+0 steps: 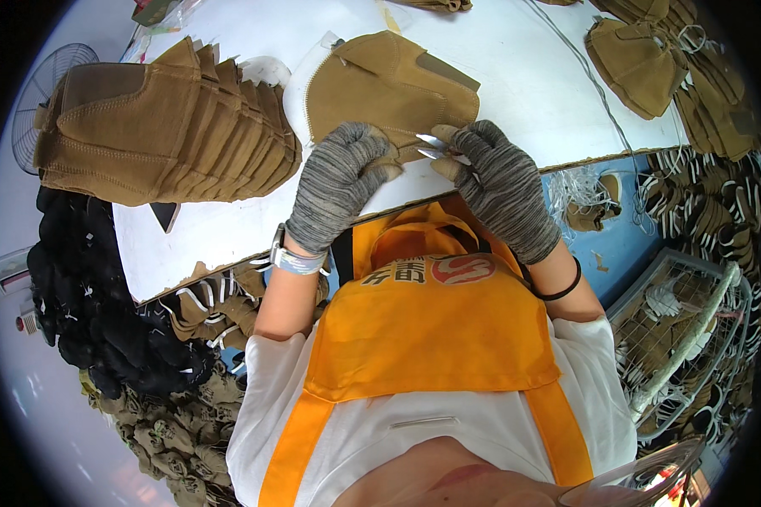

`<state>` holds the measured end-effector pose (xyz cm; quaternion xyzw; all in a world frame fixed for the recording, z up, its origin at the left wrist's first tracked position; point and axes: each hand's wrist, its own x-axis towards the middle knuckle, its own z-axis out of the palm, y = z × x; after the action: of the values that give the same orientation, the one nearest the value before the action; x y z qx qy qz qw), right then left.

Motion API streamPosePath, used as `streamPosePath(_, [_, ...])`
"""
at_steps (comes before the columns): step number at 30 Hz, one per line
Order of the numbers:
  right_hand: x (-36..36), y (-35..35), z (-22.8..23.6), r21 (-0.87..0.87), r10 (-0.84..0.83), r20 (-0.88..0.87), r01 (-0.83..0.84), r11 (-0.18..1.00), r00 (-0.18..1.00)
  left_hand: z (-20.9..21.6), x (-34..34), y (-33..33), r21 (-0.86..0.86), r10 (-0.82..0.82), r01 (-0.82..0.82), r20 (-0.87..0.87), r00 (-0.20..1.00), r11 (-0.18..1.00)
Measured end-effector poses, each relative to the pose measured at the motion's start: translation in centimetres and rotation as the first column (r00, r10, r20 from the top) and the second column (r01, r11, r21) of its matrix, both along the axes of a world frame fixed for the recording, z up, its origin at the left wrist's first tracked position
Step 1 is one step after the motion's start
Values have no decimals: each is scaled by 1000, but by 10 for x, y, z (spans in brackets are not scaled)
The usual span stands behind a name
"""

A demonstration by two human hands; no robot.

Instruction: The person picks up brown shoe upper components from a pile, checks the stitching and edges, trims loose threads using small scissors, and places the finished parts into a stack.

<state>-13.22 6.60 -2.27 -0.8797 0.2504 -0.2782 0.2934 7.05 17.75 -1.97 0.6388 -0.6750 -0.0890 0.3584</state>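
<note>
A brown suede shoe upper [389, 89] lies flat on the white table in front of me, its near edge between my hands. My left hand [340, 184], in a grey knitted glove with bare fingertips, pinches that near edge between thumb and fingers. My right hand [506, 188], gloved the same way, is closed around small metal thread snips [435, 147]. Their blades point left, right beside the upper's edge and close to my left fingertips. Whether the blades touch the material or a thread, I cannot tell.
A tall overlapping stack of brown uppers [165, 127] stands on the table [541, 106] at the left. Tied bundles of brown pieces [634, 63] lie at the far right. Below the right edge is a wire basket [676, 296]; black pieces [93, 296] heap at the left.
</note>
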Motion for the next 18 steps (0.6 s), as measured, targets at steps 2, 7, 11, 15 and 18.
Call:
streamPosePath(2, [1,-1,0,30,-7,44,6,1000,999,-11,3,0,-64,42,-37,73,996,997])
streamPosePath(7, [2,0,4,23,7,10,-7,1000,1000,-22,15,3,2,140,-142,-173,975,990])
streamPosePath(11, [4,5,2,-49,13,-58,-16,999,998,-19,16,5,183,256,-179,-664,703,967])
streamPosePath(15, [3,-4,1,-97,58,31,-54,994,998,-19,14,7,112,173,-156,-867,467,981])
streamPosePath(18, [-7,-37,7,-77,-171,75,176,981,983,-12,10,15,30,126,-201,-865,486,979])
